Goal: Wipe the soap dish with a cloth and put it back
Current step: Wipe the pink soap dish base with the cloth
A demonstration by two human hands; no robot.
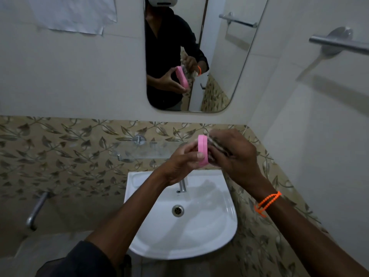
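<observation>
A: Chrome bent wall tap [38, 208] far left, on the leaf-patterned beige tile band [60, 156]. Plain pale tiles above it, white paper sheet [75, 15] stuck top left.

B: Middle?

A: Clear glass shelf [143, 149] on chrome brackets, rounded wall mirror [219, 66] above, white ceramic basin [199, 236] below with chrome faucet [182, 185] and round drain [177, 210].

B: Dish location?

A: Pink plastic soap dish [203, 149] held on edge above the basin, just in front of the shelf's right end. Left hand [179, 166] grasps it, thumb over the near rim. Right hand [235, 156] clenched around a crumpled patterned cloth [216, 144], pressed against the dish's right face. Orange beaded band [266, 202] on the right wrist.

B: Right side?

A: Steel towel bar [339, 44] on the plain side wall. Leaf tile runs on below it.
</observation>
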